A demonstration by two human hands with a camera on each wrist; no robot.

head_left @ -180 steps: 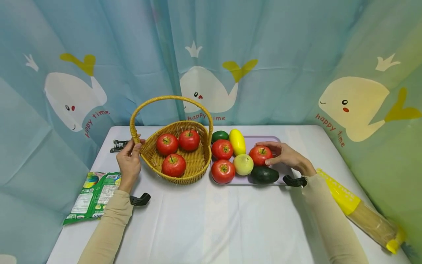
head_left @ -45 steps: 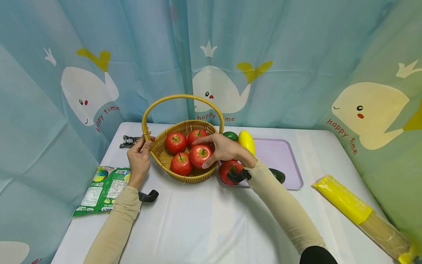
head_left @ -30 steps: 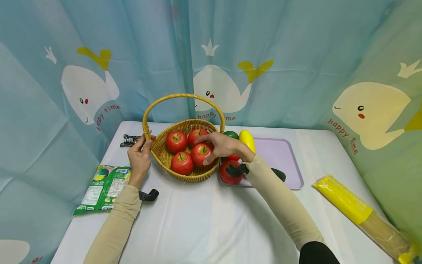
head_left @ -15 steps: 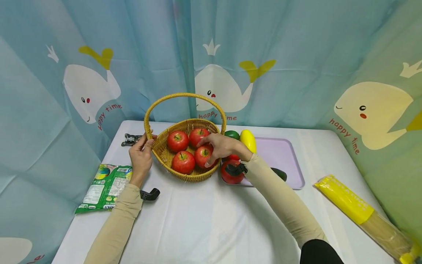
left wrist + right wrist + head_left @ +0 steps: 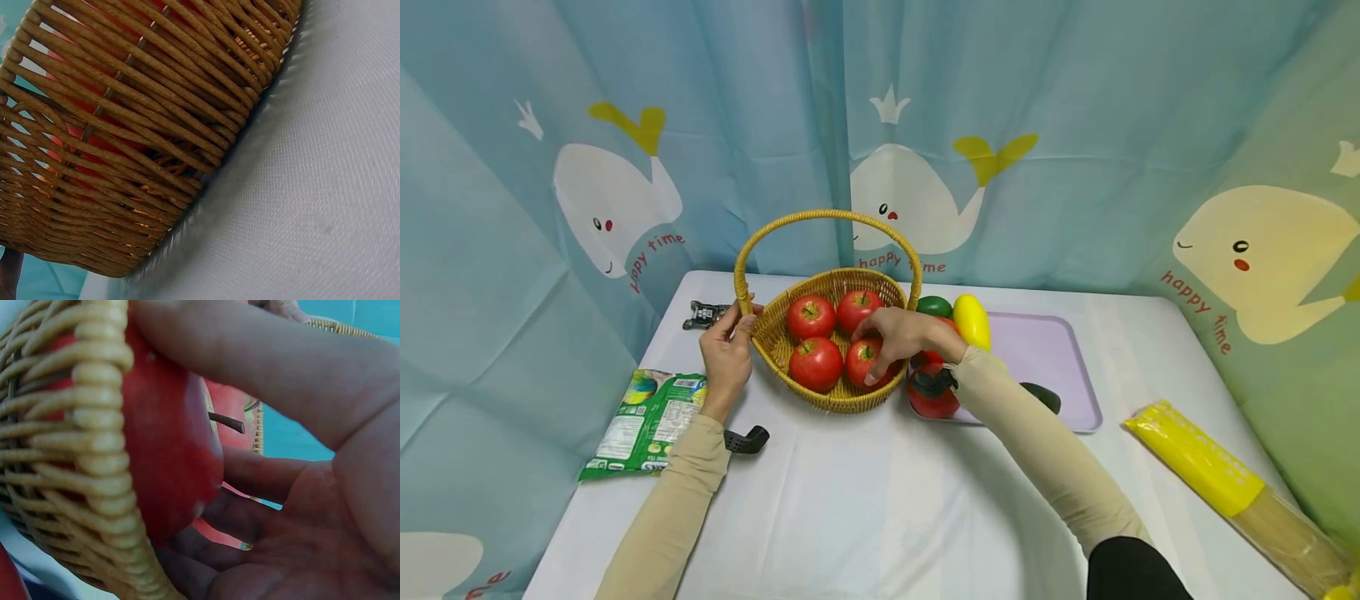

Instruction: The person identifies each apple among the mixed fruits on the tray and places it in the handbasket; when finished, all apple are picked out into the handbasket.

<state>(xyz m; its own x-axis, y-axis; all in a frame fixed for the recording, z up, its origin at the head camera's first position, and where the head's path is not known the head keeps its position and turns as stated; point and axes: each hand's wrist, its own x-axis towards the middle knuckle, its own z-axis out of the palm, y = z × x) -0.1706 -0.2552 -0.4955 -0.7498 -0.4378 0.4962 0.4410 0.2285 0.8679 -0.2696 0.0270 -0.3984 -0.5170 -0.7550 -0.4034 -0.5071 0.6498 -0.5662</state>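
Note:
A yellow wicker basket [image 5: 842,405] with a tall arched handle stands at the back of the table. My left hand [image 5: 727,357] pinches its left end where the handle meets the rim. Low inside the basket's right side, my right hand [image 5: 901,335] holds a red apple [image 5: 859,360], thumb and fingers around it. In the right wrist view this apple [image 5: 175,450] sits just inside the woven rim, its stem showing. Three other red apples share the basket, one of them at the front [image 5: 816,365]. The left wrist view shows only the basket's wall [image 5: 125,125] and the cloth.
Right of the basket lies a pale purple tray [image 5: 1078,379] with a yellow mango-like fruit [image 5: 972,321], a green fruit [image 5: 934,306], a dark avocado [image 5: 1045,396] and red apples [image 5: 934,403], partly covered by my right arm. Around are a pasta packet [image 5: 1202,458], green snack bag [image 5: 651,425] and black packet [image 5: 707,314].
My right hand has carried the apple from the tray leftward into the basket, lastly lowering it among the others. My left hand has kept its hold on the basket. The head view has shifted slightly.

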